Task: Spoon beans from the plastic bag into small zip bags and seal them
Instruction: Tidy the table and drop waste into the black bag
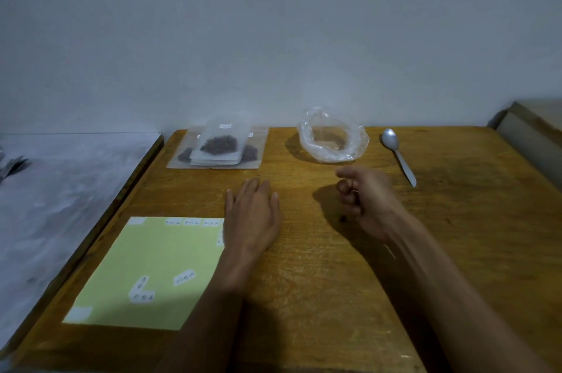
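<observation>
**A:** Wooden surface (304, 281) against a plain pale wall, dim light. Where do your beans stand?

**B:** Your plastic bag (333, 137) sits open at the far edge, rolled down at the mouth, and it looks close to empty; only a thin dark trace shows at the bottom, and the blur keeps you from being sure. To its left lies the pile of zip bags (217, 146), stacked flat, with dark beans showing through the top one and two under it. Whether every strip is pressed shut, you cannot tell from here.

**A:** And the tool?

**B:** Your spoon (397, 153) lies bowl-up just right of the bag, touched by nobody. One stray dark speck (343, 218), possibly a bean, sits beneath your right hand.

**A:** Your hands?

**B:** Your left hand (252, 214) rests flat, palm down, fingers together, holding nothing, its edge beside the green label sheet (146, 269). Your right hand (363, 193) hovers with fingers curled loosely inward; nothing visible in them.

**A:** So, how far along?

**B:** Judging by the filled stack and the spent bag, you're near the end: check the seals, gather the stray, maybe label.
</observation>
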{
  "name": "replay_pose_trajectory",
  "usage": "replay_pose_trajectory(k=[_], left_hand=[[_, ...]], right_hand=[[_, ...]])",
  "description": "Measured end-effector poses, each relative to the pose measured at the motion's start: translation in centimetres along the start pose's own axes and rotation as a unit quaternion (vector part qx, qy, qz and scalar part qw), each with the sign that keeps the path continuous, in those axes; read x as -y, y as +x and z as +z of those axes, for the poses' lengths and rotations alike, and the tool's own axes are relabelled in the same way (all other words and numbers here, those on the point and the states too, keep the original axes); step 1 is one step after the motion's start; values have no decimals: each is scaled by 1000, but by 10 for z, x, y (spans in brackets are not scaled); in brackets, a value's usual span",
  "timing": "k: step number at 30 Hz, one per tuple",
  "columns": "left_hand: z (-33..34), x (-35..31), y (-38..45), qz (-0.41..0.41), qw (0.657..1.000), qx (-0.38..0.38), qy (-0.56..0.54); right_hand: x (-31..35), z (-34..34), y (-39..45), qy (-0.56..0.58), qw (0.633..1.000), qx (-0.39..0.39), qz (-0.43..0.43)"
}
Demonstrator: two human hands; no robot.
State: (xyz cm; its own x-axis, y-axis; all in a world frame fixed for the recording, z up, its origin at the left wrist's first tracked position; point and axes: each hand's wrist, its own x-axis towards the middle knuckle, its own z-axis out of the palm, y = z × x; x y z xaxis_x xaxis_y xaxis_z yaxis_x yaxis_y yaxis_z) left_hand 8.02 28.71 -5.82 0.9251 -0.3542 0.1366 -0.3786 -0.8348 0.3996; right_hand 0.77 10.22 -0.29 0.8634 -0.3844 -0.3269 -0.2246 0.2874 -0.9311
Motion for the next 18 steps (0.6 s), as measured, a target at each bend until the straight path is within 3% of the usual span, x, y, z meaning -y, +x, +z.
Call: replay_pose_trajectory(k=[2, 3, 5, 7, 9, 11, 16, 18], left_hand=[[2, -17, -1, 31, 1000, 5, -1], [4, -27, 0, 47, 999, 15, -11], [9, -49, 1, 67, 997, 36, -31], [17, -65, 3, 83, 995, 47, -35], [26, -71, 3, 95, 994, 55, -22], [32, -69, 3, 100, 993, 60, -8], [32, -64, 2, 111, 992, 65, -4], [31, -65, 2, 107, 992, 67, -4]], right_hand=[[2, -18, -6, 114, 993, 1, 33], [2, -23, -7, 80, 996, -14, 25], [-3, -27, -13, -144, 987, -61, -34], [-8, -29, -19, -377, 918, -76, -100], [-19, -30, -23, -507, 852, -41, -122], [-32, -29, -24, -559, 817, -41, -134], [-30, -25, -28, -563, 807, -72, -166], [-25, -32, -31, -509, 842, -94, -153]])
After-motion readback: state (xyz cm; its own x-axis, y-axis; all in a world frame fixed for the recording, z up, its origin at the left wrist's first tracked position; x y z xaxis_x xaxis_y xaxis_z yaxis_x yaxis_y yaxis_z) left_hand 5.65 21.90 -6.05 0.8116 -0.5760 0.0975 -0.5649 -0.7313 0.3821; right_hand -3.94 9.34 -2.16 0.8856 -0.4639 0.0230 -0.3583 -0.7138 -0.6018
